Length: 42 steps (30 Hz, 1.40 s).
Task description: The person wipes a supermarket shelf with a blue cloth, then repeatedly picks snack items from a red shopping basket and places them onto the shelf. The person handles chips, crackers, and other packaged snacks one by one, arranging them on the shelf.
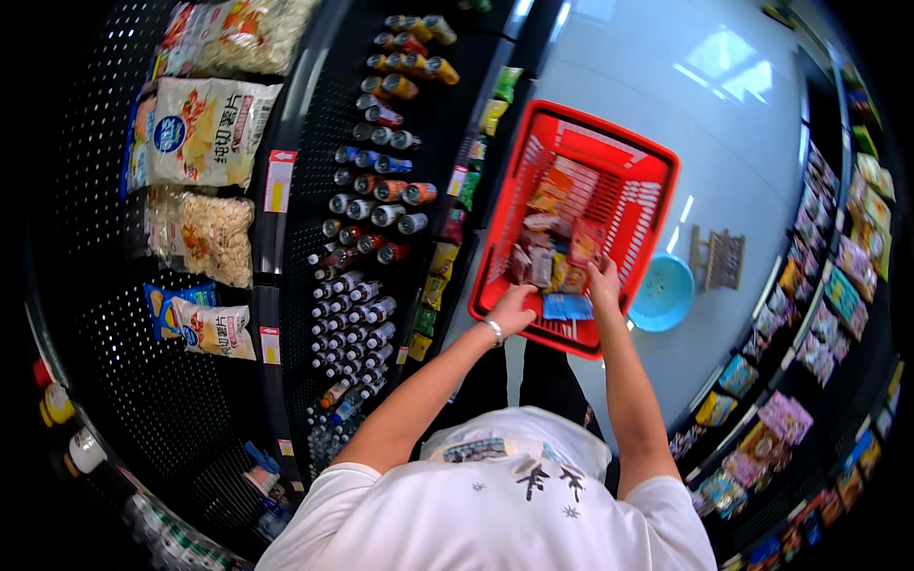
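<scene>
A red plastic shopping basket (646,243) stands before me with several snack packets inside. My left hand (512,308) reaches over its near left side, fingers by a pale packet (542,267); whether it touches anything is unclear. At the near right of the basket, my right hand (604,284) has its fingertips at a red packet (587,240), and a firm grip cannot be made out. Between the hands lie a yellow packet (569,278) and a blue packet (568,307). An orange packet (552,190) rests farther back in the basket.
Shelves on the left hold chip bags (207,132), drink cans (391,190) and dark-capped bottles (357,314). On the floor, right of the basket, are a light blue basin (663,292) and a small woven stool-like object (725,258). Packaged snacks (785,417) line the right shelves.
</scene>
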Available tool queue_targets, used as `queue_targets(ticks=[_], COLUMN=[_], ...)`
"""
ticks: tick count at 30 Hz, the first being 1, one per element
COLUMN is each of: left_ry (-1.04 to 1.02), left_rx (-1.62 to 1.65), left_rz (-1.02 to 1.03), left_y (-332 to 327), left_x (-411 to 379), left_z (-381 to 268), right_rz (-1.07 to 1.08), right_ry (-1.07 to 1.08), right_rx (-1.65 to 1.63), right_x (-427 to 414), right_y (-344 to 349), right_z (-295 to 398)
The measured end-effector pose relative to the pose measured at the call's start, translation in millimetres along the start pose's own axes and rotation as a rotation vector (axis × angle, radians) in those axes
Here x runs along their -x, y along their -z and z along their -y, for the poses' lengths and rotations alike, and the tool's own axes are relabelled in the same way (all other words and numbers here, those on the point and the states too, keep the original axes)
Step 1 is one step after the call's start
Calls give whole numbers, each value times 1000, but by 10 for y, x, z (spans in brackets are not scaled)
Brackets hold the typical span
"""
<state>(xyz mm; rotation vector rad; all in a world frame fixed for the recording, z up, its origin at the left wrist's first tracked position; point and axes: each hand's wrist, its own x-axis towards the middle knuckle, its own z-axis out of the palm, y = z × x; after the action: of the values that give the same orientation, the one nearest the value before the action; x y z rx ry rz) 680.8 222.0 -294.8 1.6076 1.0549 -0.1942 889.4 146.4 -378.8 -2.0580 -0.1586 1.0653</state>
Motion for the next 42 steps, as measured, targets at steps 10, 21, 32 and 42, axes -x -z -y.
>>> queue_targets(ticks=[10,21,32,42], left_ry=[141,177,-274,-145], left_rx=[151,422,-34,710], left_rz=[9,208,-96,56], left_y=[-455,-663,-201,230], left_x=[-1351,-1848,-1097,-53], left_z=[227,164,-391,-632], right_rz=[17,104,133,448], right_ry=[4,-348,-290,-261], right_rx=[414,-262,-454,-627], right_x=[-791,-1029,-122,988], right_y=[-138,-267,-7,552], right_z=[-76,-526,245,1035])
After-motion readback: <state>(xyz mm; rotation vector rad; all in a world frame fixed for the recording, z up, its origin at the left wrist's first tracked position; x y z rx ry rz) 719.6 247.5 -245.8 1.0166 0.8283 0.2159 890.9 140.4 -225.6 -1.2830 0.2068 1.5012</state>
